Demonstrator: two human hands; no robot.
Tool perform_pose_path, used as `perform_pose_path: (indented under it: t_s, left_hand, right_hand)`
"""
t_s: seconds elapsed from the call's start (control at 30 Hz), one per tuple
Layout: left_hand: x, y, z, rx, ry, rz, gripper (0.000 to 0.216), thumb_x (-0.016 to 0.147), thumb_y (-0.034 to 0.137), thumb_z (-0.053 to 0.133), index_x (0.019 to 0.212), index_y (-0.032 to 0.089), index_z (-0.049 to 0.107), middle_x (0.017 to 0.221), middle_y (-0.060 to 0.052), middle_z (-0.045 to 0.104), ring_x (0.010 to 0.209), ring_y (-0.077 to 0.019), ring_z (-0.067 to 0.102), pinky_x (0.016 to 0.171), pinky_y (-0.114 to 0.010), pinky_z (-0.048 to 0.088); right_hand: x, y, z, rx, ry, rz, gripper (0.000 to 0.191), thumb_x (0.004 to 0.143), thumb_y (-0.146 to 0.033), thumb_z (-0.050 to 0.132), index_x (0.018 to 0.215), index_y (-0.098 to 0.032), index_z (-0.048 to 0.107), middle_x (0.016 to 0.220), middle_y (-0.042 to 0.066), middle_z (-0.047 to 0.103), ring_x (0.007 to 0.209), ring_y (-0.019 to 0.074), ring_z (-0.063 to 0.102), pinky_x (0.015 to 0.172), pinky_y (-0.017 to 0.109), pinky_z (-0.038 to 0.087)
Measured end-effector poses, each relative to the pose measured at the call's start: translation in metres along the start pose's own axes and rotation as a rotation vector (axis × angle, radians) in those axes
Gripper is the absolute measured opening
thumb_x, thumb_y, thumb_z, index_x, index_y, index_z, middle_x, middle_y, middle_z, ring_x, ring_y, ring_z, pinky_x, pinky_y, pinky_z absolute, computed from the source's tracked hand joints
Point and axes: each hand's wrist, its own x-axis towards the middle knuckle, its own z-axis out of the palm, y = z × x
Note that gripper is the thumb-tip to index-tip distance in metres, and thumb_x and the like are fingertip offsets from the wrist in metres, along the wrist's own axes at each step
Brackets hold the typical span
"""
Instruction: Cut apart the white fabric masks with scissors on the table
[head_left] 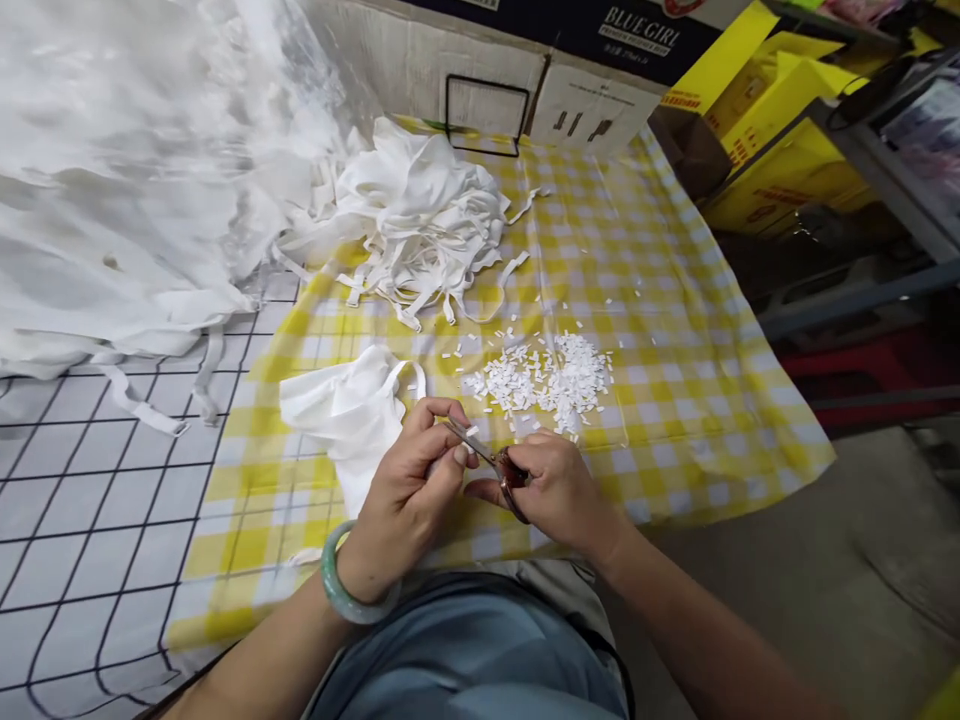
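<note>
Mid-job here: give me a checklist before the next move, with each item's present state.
1. Small metal scissors with brown handles in the right hand: ok.
2. Blades clear of the left hand: not ok; they overlap its fingertips in view.
3. Left hand's hold: cannot tell; its bunched fingers hide it.
4. Strapped white fabric piece lying flat: not ok; crumpled.
5. Tiny white rectangular scraps in one pile: not ok; some are scattered.
6. Tangled white fabric heap with straps away from both hands: ok; farther back.
</note>
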Motion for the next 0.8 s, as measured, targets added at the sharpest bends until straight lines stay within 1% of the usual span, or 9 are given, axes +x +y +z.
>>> perform_pose_path:
  t_s: [0.1, 0.2, 0.3, 0.37, 0.47, 0.57, 0.7, 0.77, 0.8]
  left_hand:
    - [0.007, -0.003, 0.007, -0.011, -0.016, -0.036, 0.029, 0.096, 0.03, 0.048, 0.074, 0.017, 0.062, 0.098, -0.009, 0.052, 0.101, -0.022, 0.05, 0.089, -0.033, 0.043]
    - [0.007, 0.002, -0.007, -0.037, -0.02, -0.08, 0.032, 0.094, 0.034, 0.051, 0.07, 0.017, 0.063, 0.098, -0.011, 0.054, 0.097, -0.0232, 0.052, 0.079, -0.033, 0.045]
    - [0.001, 0.016, -0.046, -0.074, 0.03, -0.126, 0.029, 0.091, 0.029, 0.055, 0.066, 0.016, 0.062, 0.099, -0.01, 0.054, 0.088, -0.0201, 0.051, 0.064, -0.028, 0.041]
    - [-0.003, 0.028, -0.079, -0.075, 0.134, -0.1, 0.029, 0.09, 0.024, 0.055, 0.063, 0.015, 0.06, 0.09, -0.009, 0.053, 0.089, -0.0196, 0.05, 0.06, -0.026, 0.037]
    - [-0.007, 0.038, -0.128, -0.003, 0.272, -0.024, 0.033, 0.091, 0.022, 0.055, 0.058, 0.016, 0.056, 0.076, -0.006, 0.051, 0.091, -0.021, 0.051, 0.062, -0.027, 0.038]
    - [-0.011, 0.04, -0.16, 0.291, 0.386, -0.069, 0.034, 0.088, 0.029, 0.062, 0.058, 0.019, 0.053, 0.084, -0.004, 0.055, 0.09, -0.0218, 0.054, 0.067, -0.03, 0.04]
    - [-0.033, 0.032, -0.144, 0.571, 0.663, -0.039, 0.022, 0.081, 0.029, 0.074, 0.072, 0.019, 0.056, 0.083, 0.0, 0.054, 0.096, -0.0199, 0.054, 0.08, -0.03, 0.043]
    - [-0.047, 0.024, -0.111, 0.43, 0.602, -0.08, 0.022, 0.084, 0.031, 0.07, 0.07, 0.018, 0.058, 0.077, 0.0, 0.056, 0.086, -0.018, 0.055, 0.078, -0.03, 0.044]
    - [-0.053, 0.019, -0.093, 0.223, 0.459, -0.18, 0.025, 0.086, 0.033, 0.067, 0.068, 0.017, 0.061, 0.077, -0.001, 0.059, 0.084, -0.018, 0.056, 0.078, -0.03, 0.045]
  right_hand:
    - [-0.01, 0.014, -0.005, 0.161, -0.023, 0.211, 0.056, 0.079, -0.058, 0.069, 0.049, -0.019, 0.042, 0.048, -0.005, 0.041, 0.048, 0.0085, 0.036, 0.049, 0.025, 0.025]
    - [-0.01, 0.027, -0.017, 0.316, 0.034, 0.357, 0.044, 0.079, -0.058, 0.068, 0.064, -0.02, 0.051, 0.056, -0.004, 0.048, 0.05, 0.01, 0.042, 0.048, 0.024, 0.032]
    - [0.009, 0.028, -0.026, 0.312, 0.121, 0.214, 0.037, 0.077, -0.051, 0.073, 0.084, -0.022, 0.051, 0.087, 0.002, 0.064, 0.074, 0.0155, 0.058, 0.069, 0.029, 0.047]
    - [0.034, 0.018, -0.02, 0.271, 0.113, 0.098, 0.036, 0.076, -0.044, 0.075, 0.09, -0.023, 0.049, 0.104, 0.005, 0.066, 0.092, 0.0191, 0.06, 0.086, 0.034, 0.046]
    - [0.081, -0.005, 0.007, 0.178, 0.045, -0.001, 0.028, 0.075, -0.031, 0.073, 0.088, -0.023, 0.049, 0.099, 0.005, 0.065, 0.09, 0.0195, 0.059, 0.083, 0.034, 0.045]
    - [0.121, -0.024, 0.035, 0.077, -0.025, -0.06, 0.022, 0.069, -0.016, 0.065, 0.077, -0.022, 0.046, 0.081, 0.001, 0.061, 0.078, 0.0179, 0.056, 0.075, 0.03, 0.043]
    - [0.129, -0.04, 0.033, 0.073, -0.02, -0.064, 0.019, 0.067, -0.012, 0.058, 0.07, -0.023, 0.042, 0.07, -0.002, 0.055, 0.066, 0.0145, 0.051, 0.064, 0.026, 0.04]
    - [0.11, -0.051, 0.023, 0.133, 0.001, -0.028, 0.018, 0.069, -0.014, 0.057, 0.071, -0.023, 0.042, 0.069, -0.003, 0.055, 0.061, 0.0125, 0.05, 0.059, 0.024, 0.038]
    - [0.097, -0.057, 0.02, 0.178, -0.001, -0.009, 0.016, 0.069, -0.015, 0.058, 0.072, -0.022, 0.044, 0.07, -0.003, 0.055, 0.061, 0.0119, 0.05, 0.057, 0.023, 0.038]
